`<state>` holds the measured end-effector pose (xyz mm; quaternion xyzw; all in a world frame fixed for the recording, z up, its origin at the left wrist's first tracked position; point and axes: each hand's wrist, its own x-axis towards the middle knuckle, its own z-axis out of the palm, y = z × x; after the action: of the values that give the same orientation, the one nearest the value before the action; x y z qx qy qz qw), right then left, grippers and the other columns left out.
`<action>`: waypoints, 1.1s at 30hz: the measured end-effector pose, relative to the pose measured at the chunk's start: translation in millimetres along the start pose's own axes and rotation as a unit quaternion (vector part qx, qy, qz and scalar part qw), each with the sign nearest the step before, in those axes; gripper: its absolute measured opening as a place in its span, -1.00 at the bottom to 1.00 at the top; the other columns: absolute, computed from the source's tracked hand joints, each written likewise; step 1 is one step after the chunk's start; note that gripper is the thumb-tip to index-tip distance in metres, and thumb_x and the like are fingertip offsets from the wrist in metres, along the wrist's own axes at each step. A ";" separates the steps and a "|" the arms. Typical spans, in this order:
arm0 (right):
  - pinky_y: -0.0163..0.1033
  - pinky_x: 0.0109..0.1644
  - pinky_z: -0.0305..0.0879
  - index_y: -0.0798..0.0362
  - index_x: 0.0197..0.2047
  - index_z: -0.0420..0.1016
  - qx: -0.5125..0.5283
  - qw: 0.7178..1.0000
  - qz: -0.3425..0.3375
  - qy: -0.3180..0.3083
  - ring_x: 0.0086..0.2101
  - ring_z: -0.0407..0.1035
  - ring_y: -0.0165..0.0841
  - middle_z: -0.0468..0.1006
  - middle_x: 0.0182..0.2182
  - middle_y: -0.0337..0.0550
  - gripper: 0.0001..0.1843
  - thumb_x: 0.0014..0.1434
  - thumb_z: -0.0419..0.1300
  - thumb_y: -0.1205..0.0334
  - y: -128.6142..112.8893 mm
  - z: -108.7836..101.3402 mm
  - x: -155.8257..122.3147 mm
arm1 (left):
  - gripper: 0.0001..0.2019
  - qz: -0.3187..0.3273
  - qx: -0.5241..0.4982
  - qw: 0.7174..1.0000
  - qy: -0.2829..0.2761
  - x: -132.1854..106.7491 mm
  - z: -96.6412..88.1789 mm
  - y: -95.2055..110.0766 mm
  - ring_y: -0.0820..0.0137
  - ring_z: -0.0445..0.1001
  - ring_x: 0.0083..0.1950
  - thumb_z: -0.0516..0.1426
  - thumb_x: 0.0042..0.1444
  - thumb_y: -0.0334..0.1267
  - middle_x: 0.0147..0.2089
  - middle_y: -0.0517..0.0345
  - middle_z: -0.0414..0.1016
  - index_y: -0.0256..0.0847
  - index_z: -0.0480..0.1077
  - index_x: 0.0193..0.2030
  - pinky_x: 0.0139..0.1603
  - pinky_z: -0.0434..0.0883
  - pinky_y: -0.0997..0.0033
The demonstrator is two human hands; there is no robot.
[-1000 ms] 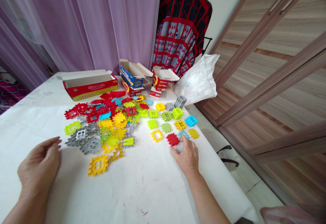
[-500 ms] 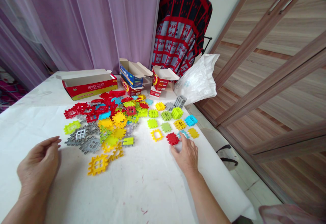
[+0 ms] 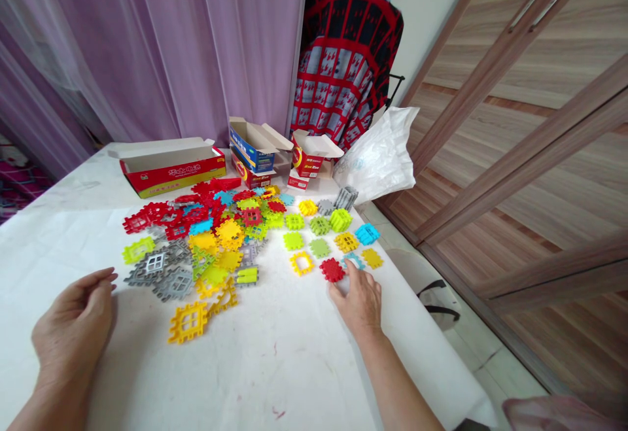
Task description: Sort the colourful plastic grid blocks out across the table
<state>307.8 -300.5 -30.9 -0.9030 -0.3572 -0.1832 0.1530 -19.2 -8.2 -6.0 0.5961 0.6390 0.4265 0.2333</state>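
My right hand [image 3: 362, 297] rests at the near end of the sorted pieces, thumb and index finger apart. Its fingertips lie by a red square building piece [image 3: 332, 269] and a light blue piece [image 3: 353, 261] partly hidden by the hand; contact is hard to tell. My left hand [image 3: 76, 313] lies at the left with fingers stretched out, holding nothing. Between the hands spreads a mixed heap, with red pieces [image 3: 152, 214], grey pieces [image 3: 176, 283] and a yellow window piece [image 3: 189, 322] nearest me. A yellow frame piece [image 3: 301, 263] lies left of the red square.
Across the back of the white-covered table [image 3: 255, 379] stand a long red box [image 3: 174, 168], a blue box [image 3: 252, 146] stacked on a red one, and small red boxes [image 3: 308, 159]. A white plastic bag [image 3: 380, 156] sits at the back right, beyond a cyan block [image 3: 367, 233].
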 end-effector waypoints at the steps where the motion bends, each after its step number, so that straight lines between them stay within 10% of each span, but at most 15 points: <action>1: -0.13 -0.07 0.12 0.07 0.17 0.34 -0.003 1.000 0.000 0.001 -0.10 0.36 -0.14 0.58 -0.13 -0.02 -0.46 0.12 0.22 0.12 -1.0 -0.5 0.2 | -0.65 0.000 0.000 1.000 -0.002 0.4 0.0 -0.6 0.24 0.56 0.05 0.11 0.03 -0.10 -0.11 0.19 0.64 -0.08 0.56 -0.07 0.21 0.39 0.11; 24: -0.11 -0.06 0.10 0.07 0.13 0.36 -0.004 1.000 0.013 0.015 -0.10 0.36 -0.12 0.58 -0.14 0.01 -0.48 0.13 0.19 0.06 -7.4 -5.4 1.9 | -0.63 0.001 0.010 1.000 -0.002 4.9 2.1 -5.5 0.20 0.55 0.06 0.10 0.04 -0.04 -0.10 0.16 0.64 -0.07 0.56 -0.07 0.20 0.39 0.12; 33: -0.07 -0.02 0.27 0.06 -0.01 0.42 0.140 0.930 -0.042 0.337 -0.24 0.43 -0.24 0.56 -0.29 -0.09 -0.75 0.27 0.10 0.19 -22.5 -118.1 49.6 | -0.62 -0.005 0.019 1.000 -0.011 2.4 -2.0 1.3 0.18 0.53 0.09 0.08 0.02 -0.06 -0.06 0.16 0.63 -0.05 0.55 -0.05 0.23 0.35 0.10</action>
<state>299.5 -303.7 98.9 -0.7422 -0.3440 -0.4309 0.3810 -20.5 -6.5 -3.4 0.6017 0.6477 0.4062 0.2312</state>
